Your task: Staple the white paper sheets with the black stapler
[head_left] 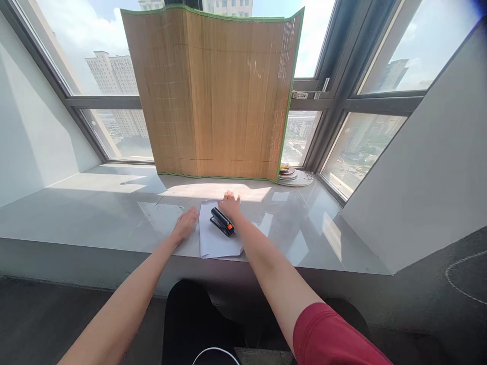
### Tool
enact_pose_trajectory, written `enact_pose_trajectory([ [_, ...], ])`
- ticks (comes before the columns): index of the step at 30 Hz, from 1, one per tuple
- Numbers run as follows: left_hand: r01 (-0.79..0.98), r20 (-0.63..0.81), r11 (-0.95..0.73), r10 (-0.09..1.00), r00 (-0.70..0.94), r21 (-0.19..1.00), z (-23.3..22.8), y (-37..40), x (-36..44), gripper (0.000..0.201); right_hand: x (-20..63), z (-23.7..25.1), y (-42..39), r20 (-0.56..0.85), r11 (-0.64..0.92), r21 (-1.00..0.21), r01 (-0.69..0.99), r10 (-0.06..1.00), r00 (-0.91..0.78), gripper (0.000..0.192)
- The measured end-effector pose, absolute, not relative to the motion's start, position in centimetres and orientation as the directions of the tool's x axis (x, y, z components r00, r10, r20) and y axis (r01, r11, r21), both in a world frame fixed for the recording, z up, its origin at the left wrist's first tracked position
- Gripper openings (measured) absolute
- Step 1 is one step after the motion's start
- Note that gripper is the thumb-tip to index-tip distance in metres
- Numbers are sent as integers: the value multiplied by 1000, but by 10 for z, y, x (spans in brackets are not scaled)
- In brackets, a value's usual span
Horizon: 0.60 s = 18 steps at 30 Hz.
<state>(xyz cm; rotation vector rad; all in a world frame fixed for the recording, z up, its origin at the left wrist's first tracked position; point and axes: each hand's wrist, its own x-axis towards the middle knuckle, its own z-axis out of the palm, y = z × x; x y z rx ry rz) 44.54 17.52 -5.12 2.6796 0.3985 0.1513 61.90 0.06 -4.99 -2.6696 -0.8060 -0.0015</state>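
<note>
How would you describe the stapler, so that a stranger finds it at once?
Find the big brown mat with green edging; on the pale windowsill in front of it lies white paper. The stapler rests on this paper near the right hand; black with an orange patch, it stands out from the white beneath.

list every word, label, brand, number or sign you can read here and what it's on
No readable text anywhere.
Black stapler with an orange patch: no lettering can be made out.
White rectangular paper: no writing can be made out on the part that shows.
Brown slatted mat with green edging: no lettering visible.
Pale high-rise buildings outside: too far and washed out to read any sign.
</note>
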Motion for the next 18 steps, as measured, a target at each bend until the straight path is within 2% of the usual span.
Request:
enact_pose_trajectory([
  [3, 263, 66, -863, 321, 945, 430, -50, 175, 446, 71, 610, -52, 30, 116, -737, -358, 573, 574, 811, 67],
  [8, 264, 71, -873, 319, 945, 409, -48, 172, 446, 66, 607, -54, 33, 156, -747, -369, 552, 536, 830, 78],
  [13, 265, 74, -886, 315, 946, 381, -45, 169, 443, 65, 613, -52, -2, 119, -787, -335, 518, 510, 852, 80],
  [18, 269, 78, -903, 311, 947, 335, -46, 169, 444, 66, 628, -55, -66, 99, -854, -293, 430, 421, 902, 78],
])
